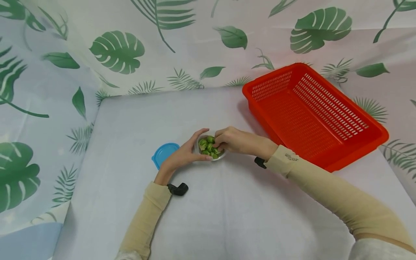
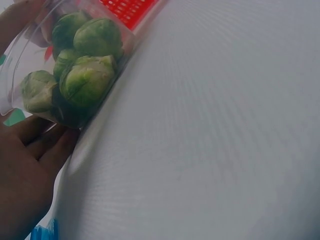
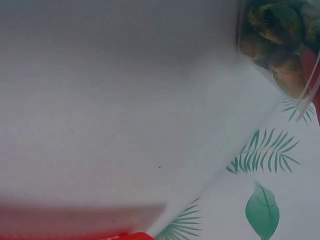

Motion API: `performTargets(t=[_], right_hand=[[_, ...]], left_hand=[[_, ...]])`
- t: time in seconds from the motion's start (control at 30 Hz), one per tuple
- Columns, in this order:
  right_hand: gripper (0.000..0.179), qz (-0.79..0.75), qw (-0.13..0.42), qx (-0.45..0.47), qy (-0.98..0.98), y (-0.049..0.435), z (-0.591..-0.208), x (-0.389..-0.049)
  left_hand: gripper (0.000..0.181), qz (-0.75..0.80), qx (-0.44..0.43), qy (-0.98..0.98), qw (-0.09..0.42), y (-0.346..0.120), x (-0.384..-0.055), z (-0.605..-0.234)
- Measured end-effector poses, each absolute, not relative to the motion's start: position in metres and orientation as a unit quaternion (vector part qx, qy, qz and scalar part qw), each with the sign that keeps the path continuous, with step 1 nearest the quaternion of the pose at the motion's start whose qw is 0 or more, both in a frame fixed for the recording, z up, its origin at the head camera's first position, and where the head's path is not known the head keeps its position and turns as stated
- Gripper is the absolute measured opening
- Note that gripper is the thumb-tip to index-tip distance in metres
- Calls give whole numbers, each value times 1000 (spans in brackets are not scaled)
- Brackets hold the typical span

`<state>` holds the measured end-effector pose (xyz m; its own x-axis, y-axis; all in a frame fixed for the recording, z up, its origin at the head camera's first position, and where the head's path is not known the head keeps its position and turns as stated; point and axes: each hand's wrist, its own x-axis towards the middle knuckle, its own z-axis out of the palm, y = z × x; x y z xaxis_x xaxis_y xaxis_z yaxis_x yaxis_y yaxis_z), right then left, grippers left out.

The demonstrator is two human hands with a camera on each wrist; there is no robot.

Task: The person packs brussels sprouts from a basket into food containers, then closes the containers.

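A small clear plastic container (image 1: 224,156) with several green Brussels sprouts (image 1: 205,144) in it stands on the table. My left hand (image 1: 184,154) grips it from the left, thumb at the near side and fingers round the far side. The left wrist view shows the sprouts (image 2: 87,80) through the clear wall, with left-hand fingers (image 2: 52,145) under its edge. From the right, my right hand (image 1: 234,140) reaches over the rim, its bent fingers pinching among the sprouts; the fingertips are partly hidden. In the right wrist view the container (image 3: 272,77) shows only at the top right corner.
A blue lid (image 1: 165,153) lies on the white-covered table (image 1: 195,216), left of the container and partly behind the left hand. At the back right sits a large red perforated basket (image 1: 312,115), with the right forearm passing before its near edge. Leaf-patterned cloth (image 1: 201,43) hangs behind.
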<state>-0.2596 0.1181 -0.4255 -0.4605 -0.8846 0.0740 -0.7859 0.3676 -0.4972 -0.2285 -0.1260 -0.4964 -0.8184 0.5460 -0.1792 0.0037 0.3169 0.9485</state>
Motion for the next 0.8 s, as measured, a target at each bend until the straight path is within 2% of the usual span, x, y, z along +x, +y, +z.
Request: performTargets(t=[0.47,0.67,0.8], right_hand=[[24,-292,91,-481,822,121,-430,-258],[24,-344,47,-442,827,128,-435,-257],[42,-378,50,-390,838,135,-443,-257]], left_hand=[[98,537,169,791,240,-131,-226,-492],[103,531,196,794,223,-133,-229,-486],[108,529,208,795,215,-139,-230,-478]])
